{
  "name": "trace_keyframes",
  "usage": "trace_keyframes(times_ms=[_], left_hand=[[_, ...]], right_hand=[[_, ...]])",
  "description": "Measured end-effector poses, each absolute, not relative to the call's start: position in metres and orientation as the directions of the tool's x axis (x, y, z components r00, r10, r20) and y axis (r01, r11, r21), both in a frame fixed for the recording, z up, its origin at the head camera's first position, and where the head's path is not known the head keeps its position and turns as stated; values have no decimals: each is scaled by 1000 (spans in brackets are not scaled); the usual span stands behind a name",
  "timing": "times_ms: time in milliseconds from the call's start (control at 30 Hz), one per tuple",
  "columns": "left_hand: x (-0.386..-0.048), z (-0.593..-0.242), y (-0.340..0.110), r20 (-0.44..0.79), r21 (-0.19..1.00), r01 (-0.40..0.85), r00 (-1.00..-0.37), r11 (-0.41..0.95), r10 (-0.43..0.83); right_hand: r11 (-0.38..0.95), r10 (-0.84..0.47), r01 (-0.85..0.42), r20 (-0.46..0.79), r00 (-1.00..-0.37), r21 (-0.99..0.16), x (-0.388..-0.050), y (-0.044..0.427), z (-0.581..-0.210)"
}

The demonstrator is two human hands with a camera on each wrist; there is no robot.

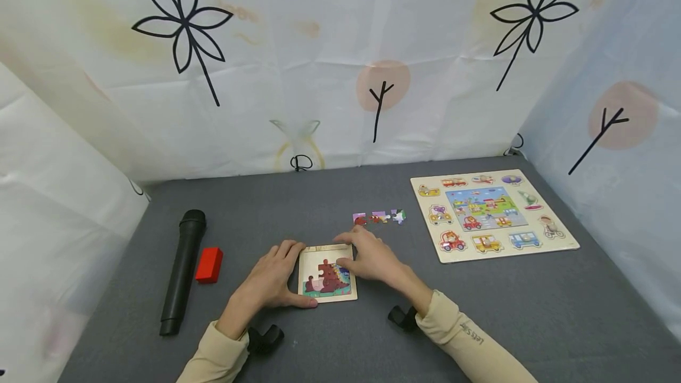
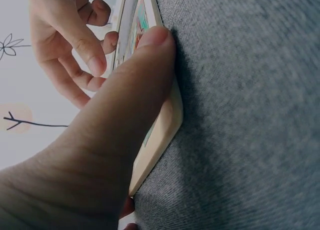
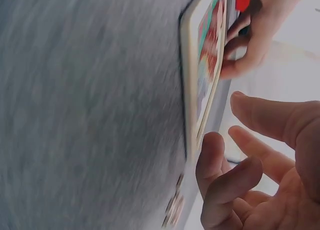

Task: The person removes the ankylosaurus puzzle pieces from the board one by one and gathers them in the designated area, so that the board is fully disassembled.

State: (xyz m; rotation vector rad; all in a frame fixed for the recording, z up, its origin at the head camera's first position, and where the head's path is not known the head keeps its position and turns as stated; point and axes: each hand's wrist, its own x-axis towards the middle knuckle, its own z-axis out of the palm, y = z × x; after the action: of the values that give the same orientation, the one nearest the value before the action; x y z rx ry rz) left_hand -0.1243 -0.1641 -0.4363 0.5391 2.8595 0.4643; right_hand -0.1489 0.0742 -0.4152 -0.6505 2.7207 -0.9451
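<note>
A small wooden jigsaw tray (image 1: 341,298) lies on the table, its lower part filled with pieces of a dark red dinosaur-like picture (image 1: 332,278). My left hand (image 1: 273,276) holds its left side, the thumb on the near edge and the fingers at the far corner. That thumb (image 2: 145,65) presses the rim in the left wrist view. Over the tray's right side hovers my right hand (image 1: 372,256), fingers loosely bent; the right wrist view shows nothing between them. Behind that hand lie loose jigsaw pieces (image 1: 380,217) in a short row.
A large wooden vehicle puzzle board (image 1: 495,247) lies at the right. To the left are a black microphone (image 1: 182,273) and a red block (image 1: 210,265). White printed cloth (image 1: 330,46) stands behind the grey table (image 1: 340,347).
</note>
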Motion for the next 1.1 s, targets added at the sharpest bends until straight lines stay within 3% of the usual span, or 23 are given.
trace_keyframes(times_ms=[367,1100], left_hand=[[-124,-436,-165,-129,350,330,-910,877,393],[-124,-437,-166,-130,357,320,-913,878,386]], right_hand=[[660,-552,-386,-68,-831,-644,-140,57,-415],[721,-539,-394,-102,-836,-570,-133,49,-421]])
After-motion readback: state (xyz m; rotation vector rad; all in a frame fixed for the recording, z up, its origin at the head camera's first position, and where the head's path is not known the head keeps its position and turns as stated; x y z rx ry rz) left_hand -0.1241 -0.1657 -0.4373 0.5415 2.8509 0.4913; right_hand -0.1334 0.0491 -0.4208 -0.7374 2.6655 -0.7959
